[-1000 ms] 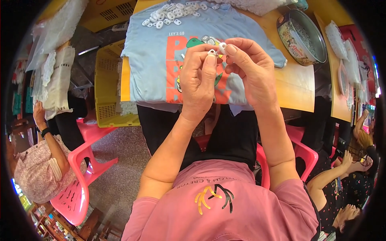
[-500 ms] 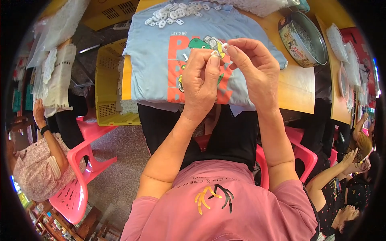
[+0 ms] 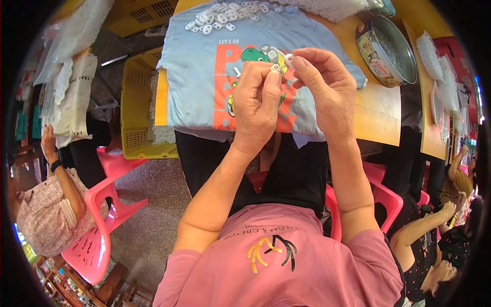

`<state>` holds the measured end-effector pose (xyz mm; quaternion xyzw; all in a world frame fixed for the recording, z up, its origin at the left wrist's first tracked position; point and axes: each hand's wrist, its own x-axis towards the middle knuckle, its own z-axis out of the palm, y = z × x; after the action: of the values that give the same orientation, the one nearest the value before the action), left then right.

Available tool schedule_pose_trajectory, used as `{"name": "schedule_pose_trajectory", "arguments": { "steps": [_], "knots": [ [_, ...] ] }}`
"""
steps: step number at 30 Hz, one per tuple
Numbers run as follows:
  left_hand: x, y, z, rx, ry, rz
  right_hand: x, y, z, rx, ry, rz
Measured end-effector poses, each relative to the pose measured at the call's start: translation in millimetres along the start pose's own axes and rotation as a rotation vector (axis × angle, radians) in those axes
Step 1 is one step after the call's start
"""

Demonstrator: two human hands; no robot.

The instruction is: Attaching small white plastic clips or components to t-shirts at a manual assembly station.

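Nearest thing is the person's pink shirt (image 3: 286, 266) w/ a yellow and black print, forearms coming up from it over black trousers and a pink plastic chair (image 3: 381, 197). Both hands are raised together just above the table edge: left hand (image 3: 255, 110) is curled shut w/ thumb and forefinger pinching a tiny pale part (image 3: 276, 67), can't tell exactly what it is, too small. Right hand (image 3: 325, 92) is also closed in a pinch, holding a small white ring-shaped piece (image 3: 288, 59) at the fingertips, touching or nearly touching the left one's bit. Looks to me like the step in hand is fitting the two little pieces together, prob mid-alignment, not pressed home yet. Next move imo needs the ring lined up square w/ the other part and a firm squeeze w/o it slipping out, tiny stuff like this pops away easily. Under the hands a light blue t-shirt w/ dinosaur print (image 3: 204, 77) is spread over the orange table (image 3: 378, 110), w/ a heap of white ring pieces (image 3: 225, 13) at its far end. Round metal tin (image 3: 386, 51) sits far right, yellow plastic crate (image 3: 138, 102) off the table's left side. Another person in a patterned top (image 3: 41, 215) sits on a pink chair far left
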<state>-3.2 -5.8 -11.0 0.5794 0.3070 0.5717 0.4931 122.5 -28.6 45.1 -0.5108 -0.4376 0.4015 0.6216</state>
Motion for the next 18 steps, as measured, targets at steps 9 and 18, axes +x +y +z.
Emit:
{"name": "schedule_pose_trajectory", "arguments": {
  "steps": [9, 18],
  "knots": [
    [0.0, 2.7, -0.5, 0.025, -0.003, 0.017, -0.6, -1.5, 1.1, 0.008, -0.026, 0.026],
    [0.1, -0.1, -0.3, 0.026, 0.006, 0.024, -4.5, 2.0, -0.1, -0.018, -0.05, 0.019]
  ]
}}
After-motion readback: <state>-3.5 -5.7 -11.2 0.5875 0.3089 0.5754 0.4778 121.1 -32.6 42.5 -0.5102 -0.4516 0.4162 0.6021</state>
